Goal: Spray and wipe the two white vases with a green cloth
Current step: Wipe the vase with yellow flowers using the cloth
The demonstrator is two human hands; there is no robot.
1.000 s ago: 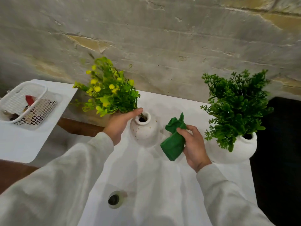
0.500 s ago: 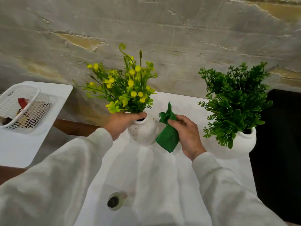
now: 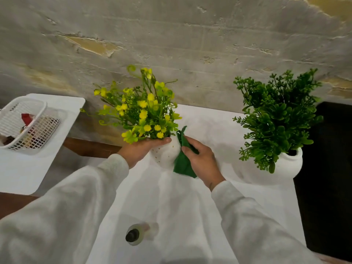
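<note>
Both arms in loose pale grey-white knit sleeves (image 3: 76, 202), ribbed cuffs at wrists; hands bare.

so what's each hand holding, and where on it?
Left hand grips the yellow flower bunch at its stem base, just above the speckled white vase. Right hand pinches the green cloth near its upper middle, against the vase's side.

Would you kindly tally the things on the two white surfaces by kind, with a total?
White vases: 2 (speckled vase, plain vase)
Plant bunches: 2 (yellow flowers, green plant)
Green cloth: 1
Spray bottle: 1
White basket: 1
Total: 7
</note>
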